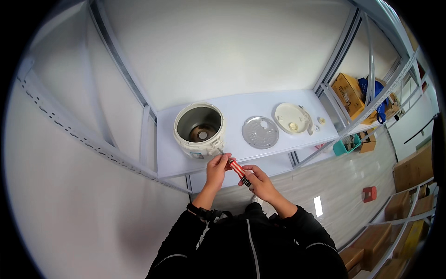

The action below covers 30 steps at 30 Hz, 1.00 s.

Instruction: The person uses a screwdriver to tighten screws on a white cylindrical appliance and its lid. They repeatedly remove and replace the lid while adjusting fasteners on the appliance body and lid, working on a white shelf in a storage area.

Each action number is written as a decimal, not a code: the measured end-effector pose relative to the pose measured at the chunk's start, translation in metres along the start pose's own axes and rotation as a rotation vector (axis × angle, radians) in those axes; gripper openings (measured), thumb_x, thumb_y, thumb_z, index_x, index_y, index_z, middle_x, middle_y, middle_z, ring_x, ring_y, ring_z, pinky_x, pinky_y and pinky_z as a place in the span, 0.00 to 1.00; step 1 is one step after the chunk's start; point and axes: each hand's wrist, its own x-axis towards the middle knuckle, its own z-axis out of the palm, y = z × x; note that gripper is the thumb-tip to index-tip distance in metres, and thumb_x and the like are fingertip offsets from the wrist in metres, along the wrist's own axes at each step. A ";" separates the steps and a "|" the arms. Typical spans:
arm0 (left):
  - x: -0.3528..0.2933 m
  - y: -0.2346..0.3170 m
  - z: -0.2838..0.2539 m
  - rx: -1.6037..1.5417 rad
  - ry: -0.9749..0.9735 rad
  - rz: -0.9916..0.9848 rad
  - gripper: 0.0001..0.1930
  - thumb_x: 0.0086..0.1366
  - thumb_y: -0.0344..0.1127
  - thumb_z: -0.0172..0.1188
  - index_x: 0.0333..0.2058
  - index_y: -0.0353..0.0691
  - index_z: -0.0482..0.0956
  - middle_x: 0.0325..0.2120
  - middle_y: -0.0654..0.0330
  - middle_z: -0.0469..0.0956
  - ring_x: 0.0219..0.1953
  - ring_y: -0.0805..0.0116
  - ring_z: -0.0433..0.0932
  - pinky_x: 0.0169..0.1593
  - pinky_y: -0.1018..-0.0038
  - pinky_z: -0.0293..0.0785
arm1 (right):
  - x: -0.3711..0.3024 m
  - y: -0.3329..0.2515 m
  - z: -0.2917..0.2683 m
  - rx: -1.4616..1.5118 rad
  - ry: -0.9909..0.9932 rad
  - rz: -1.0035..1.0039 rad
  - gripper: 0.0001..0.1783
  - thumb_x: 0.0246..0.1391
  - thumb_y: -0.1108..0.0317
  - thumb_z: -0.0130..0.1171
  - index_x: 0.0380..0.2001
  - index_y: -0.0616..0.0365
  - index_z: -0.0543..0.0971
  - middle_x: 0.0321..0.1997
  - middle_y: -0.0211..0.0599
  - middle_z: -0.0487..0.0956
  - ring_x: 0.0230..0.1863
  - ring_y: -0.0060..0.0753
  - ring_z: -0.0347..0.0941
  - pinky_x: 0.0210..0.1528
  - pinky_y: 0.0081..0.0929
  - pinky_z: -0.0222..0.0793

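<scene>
A screwdriver (pixel 238 170) with a red and white striped handle and a dark dotted end slants between my two hands. My right hand (pixel 259 180) is closed round the dotted end of its handle. At the shaft end, my left hand (pixel 217 170) pinches close to the tip, which points at the front of a white rice cooker body (pixel 185 148). Whether the tip touches the cooker is too small to tell. The cooker stands upright without a lid, its grey inside showing. To its right lie a perforated round metal plate (pixel 260 132) and a white round lid (pixel 284 114).
All this stands on a white shelf (pixel 234 104) between metal posts. Small pale parts (pixel 321 120) lie by the lid. On the right are cardboard boxes (pixel 348 95), a teal basket (pixel 341 148), a red stool (pixel 370 194) on the floor and more boxed shelves.
</scene>
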 end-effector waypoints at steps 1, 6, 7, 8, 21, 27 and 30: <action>0.001 -0.002 -0.002 -0.002 -0.012 0.000 0.15 0.80 0.41 0.59 0.47 0.32 0.83 0.38 0.56 0.87 0.37 0.72 0.85 0.43 0.74 0.83 | -0.001 0.003 0.003 -0.132 0.051 -0.087 0.23 0.72 0.56 0.61 0.62 0.59 0.75 0.39 0.42 0.86 0.35 0.32 0.80 0.41 0.34 0.76; 0.004 -0.009 -0.004 0.060 0.045 0.017 0.16 0.80 0.42 0.60 0.44 0.32 0.84 0.36 0.57 0.87 0.34 0.73 0.85 0.40 0.75 0.82 | -0.014 -0.019 0.018 -0.832 0.240 -0.624 0.25 0.65 0.61 0.66 0.62 0.58 0.75 0.41 0.48 0.84 0.36 0.51 0.83 0.42 0.39 0.79; 0.004 -0.010 -0.004 0.075 0.059 0.022 0.16 0.79 0.42 0.60 0.44 0.32 0.84 0.36 0.57 0.87 0.33 0.73 0.84 0.39 0.75 0.82 | -0.016 -0.022 0.017 -0.922 0.198 -0.564 0.27 0.64 0.62 0.67 0.63 0.58 0.73 0.42 0.48 0.84 0.38 0.53 0.83 0.43 0.39 0.79; 0.004 -0.010 -0.006 0.094 0.058 0.019 0.16 0.79 0.42 0.60 0.44 0.32 0.83 0.35 0.58 0.86 0.33 0.73 0.84 0.40 0.74 0.82 | -0.017 -0.023 0.016 -1.010 0.154 -0.502 0.30 0.63 0.63 0.68 0.64 0.59 0.72 0.43 0.47 0.83 0.39 0.54 0.83 0.43 0.38 0.80; 0.001 0.000 -0.002 0.091 0.037 -0.015 0.16 0.80 0.42 0.60 0.44 0.31 0.85 0.35 0.58 0.87 0.34 0.73 0.84 0.40 0.75 0.81 | -0.006 -0.005 0.014 -0.445 0.060 -0.227 0.23 0.72 0.61 0.60 0.64 0.58 0.71 0.41 0.43 0.83 0.35 0.34 0.78 0.37 0.35 0.74; 0.003 -0.003 -0.006 0.109 0.039 -0.008 0.16 0.79 0.42 0.61 0.43 0.31 0.84 0.35 0.58 0.87 0.34 0.74 0.83 0.40 0.76 0.80 | -0.010 -0.008 0.024 -0.672 0.128 -0.432 0.25 0.69 0.60 0.61 0.65 0.55 0.70 0.37 0.52 0.84 0.39 0.61 0.82 0.40 0.48 0.75; 0.003 -0.004 -0.007 0.112 0.030 -0.002 0.16 0.79 0.41 0.61 0.42 0.31 0.84 0.34 0.59 0.86 0.33 0.75 0.83 0.39 0.76 0.80 | -0.006 -0.011 0.018 -0.438 0.016 -0.228 0.25 0.69 0.61 0.62 0.65 0.54 0.70 0.34 0.49 0.83 0.37 0.56 0.82 0.40 0.46 0.74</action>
